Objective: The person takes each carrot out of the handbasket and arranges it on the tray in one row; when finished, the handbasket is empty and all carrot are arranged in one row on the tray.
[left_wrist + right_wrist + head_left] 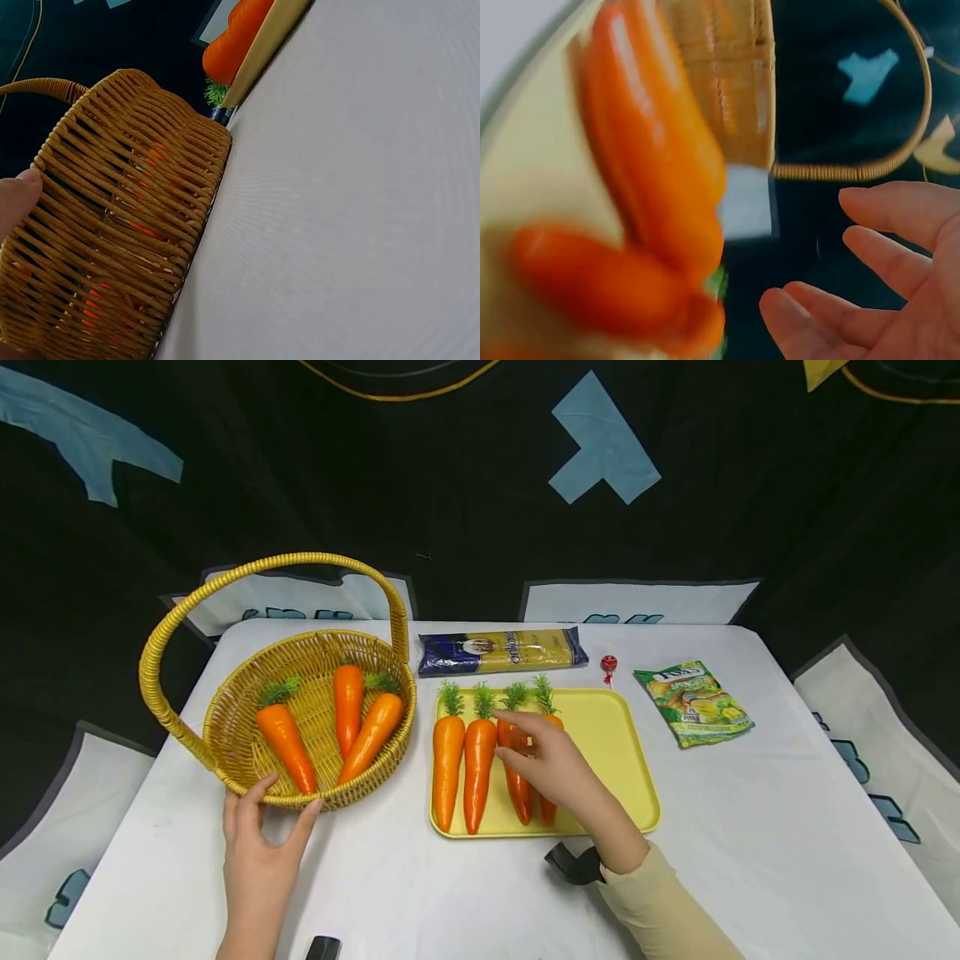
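Note:
In the head view a yellow wicker basket (311,652) with a tall arched handle stands at the left, three orange carrots (287,745) with green tops inside. My left hand (262,860) holds its near rim; the thumb lies against the weave in the left wrist view. My right hand (558,760) hovers over the yellow tray (611,752), where several carrots (447,768) lie side by side. It partly covers the two rightmost ones. Its fingers are spread and loosely bent, apart from the blurred carrots (652,142) in the right wrist view.
Behind the tray lies a blue and yellow packet (502,651). A red lollipop (608,667) and a green packet (693,703) are to the tray's right, all on the white table (750,843). A black patterned cloth (450,510) hangs behind.

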Demonstrator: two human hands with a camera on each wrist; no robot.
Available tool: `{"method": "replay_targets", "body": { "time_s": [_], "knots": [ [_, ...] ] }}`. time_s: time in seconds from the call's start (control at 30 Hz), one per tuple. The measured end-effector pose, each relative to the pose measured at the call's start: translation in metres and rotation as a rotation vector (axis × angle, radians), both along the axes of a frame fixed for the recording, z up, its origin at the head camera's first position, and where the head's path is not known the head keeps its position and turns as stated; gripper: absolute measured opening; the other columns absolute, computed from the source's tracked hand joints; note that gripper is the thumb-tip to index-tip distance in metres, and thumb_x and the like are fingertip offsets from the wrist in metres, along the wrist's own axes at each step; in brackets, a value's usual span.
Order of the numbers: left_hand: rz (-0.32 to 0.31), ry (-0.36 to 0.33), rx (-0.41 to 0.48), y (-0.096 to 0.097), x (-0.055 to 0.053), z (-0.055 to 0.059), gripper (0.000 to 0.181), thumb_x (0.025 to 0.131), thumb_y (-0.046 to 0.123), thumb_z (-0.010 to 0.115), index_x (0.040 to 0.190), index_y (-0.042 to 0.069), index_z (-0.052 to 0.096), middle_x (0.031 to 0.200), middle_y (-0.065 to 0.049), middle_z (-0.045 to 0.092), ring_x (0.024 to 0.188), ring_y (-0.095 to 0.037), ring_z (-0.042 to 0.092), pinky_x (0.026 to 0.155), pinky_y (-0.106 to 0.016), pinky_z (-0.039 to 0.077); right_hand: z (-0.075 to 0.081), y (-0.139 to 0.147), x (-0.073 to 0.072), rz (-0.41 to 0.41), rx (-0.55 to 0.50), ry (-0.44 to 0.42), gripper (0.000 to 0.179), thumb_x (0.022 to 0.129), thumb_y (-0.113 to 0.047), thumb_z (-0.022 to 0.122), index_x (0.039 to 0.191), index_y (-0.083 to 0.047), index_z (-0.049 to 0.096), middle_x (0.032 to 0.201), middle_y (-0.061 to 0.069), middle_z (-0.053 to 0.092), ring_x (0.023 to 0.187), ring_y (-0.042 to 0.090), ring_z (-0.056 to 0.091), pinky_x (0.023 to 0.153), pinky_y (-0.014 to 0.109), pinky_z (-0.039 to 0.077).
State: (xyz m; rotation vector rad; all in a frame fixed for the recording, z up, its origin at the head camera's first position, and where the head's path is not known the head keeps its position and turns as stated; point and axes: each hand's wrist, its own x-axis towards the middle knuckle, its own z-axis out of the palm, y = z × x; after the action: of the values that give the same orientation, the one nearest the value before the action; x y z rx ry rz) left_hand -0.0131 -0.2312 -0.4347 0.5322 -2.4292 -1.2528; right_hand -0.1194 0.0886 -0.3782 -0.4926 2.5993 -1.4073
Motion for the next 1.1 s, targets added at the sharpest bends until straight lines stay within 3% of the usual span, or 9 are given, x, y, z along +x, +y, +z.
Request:
{"method": "replay_targets", "body": {
  "time_s": [0.2,0.37,0.5,0.63,0.8,0.93,1.1],
  "knots": [
    [-0.004,0.007,-0.002,0.0,0.0,0.0,0.067,0.085,0.023,0.076,0.141,0.011,0.041,0.155,-0.005,0.018,0.142,-0.026,0.021,0.112,-0.049,0.029,0.009,-0.042,-0.012,0.145,-0.089,-0.052,0.047,0.093,-0.017,0.066,0.137,-0.026,0.055,0.139,-0.002,0.051,0.115,0.025,0.056,0.09,0.033,0.054],
    [-0.001,-0.008,0.004,0.0,0.001,0.0,0.067,0.086,0.025,0.075,0.141,0.011,0.04,0.156,-0.004,0.016,0.142,-0.026,0.02,0.113,-0.048,0.028,0.018,-0.076,-0.022,0.223,-0.053,-0.053,0.046,0.093,-0.021,0.065,0.138,-0.027,0.055,0.138,-0.005,0.051,0.108,0.016,0.059,0.076,0.024,0.056],
    [0.003,-0.004,0.004,0.0,0.001,0.0,0.066,0.086,0.024,0.075,0.141,0.011,0.041,0.154,-0.006,0.018,0.142,-0.026,0.021,0.113,-0.047,0.028,0.026,-0.104,-0.033,0.267,-0.015,-0.034,0.045,0.093,-0.021,0.065,0.137,-0.025,0.055,0.135,-0.001,0.055,0.103,0.013,0.059,0.075,0.02,0.054],
    [0.006,-0.002,0.0,0.0,0.001,-0.001,0.066,0.086,0.024,0.075,0.141,0.011,0.041,0.153,-0.007,0.02,0.142,-0.026,0.021,0.113,-0.048,0.028,0.025,-0.131,-0.046,0.274,-0.019,-0.065,0.048,0.093,-0.021,0.066,0.139,-0.023,0.054,0.134,0.008,0.055,0.105,0.015,0.06,0.077,0.021,0.053],
    [-0.001,0.0,0.012,0.001,0.001,-0.001,0.066,0.086,0.025,0.075,0.141,0.011,0.04,0.154,-0.006,0.017,0.142,-0.025,0.019,0.113,-0.048,0.027,0.013,-0.157,-0.064,0.23,-0.03,-0.118,0.049,0.093,-0.02,0.065,0.14,-0.023,0.051,0.135,0.012,0.054,0.115,0.024,0.056,0.074,0.024,0.052],
    [-0.002,-0.003,0.012,0.001,0.001,0.0,0.067,0.086,0.025,0.075,0.141,0.01,0.04,0.155,-0.006,0.016,0.143,-0.025,0.017,0.113,-0.049,0.027,0.008,-0.174,-0.076,0.2,0.007,-0.106,0.05,0.094,-0.019,0.063,0.142,-0.023,0.05,0.134,0.01,0.055,0.111,0.021,0.057,0.07,0.023,0.051],
    [-0.003,0.0,0.015,0.001,0.0,0.0,0.066,0.086,0.025,0.075,0.141,0.01,0.04,0.154,-0.006,0.018,0.142,-0.024,0.018,0.114,-0.048,0.027,0.006,-0.192,-0.088,0.177,0.088,-0.109,0.049,0.094,-0.019,0.064,0.141,-0.022,0.051,0.135,0.006,0.055,0.106,0.016,0.056,0.074,0.023,0.049]
  ]
}}
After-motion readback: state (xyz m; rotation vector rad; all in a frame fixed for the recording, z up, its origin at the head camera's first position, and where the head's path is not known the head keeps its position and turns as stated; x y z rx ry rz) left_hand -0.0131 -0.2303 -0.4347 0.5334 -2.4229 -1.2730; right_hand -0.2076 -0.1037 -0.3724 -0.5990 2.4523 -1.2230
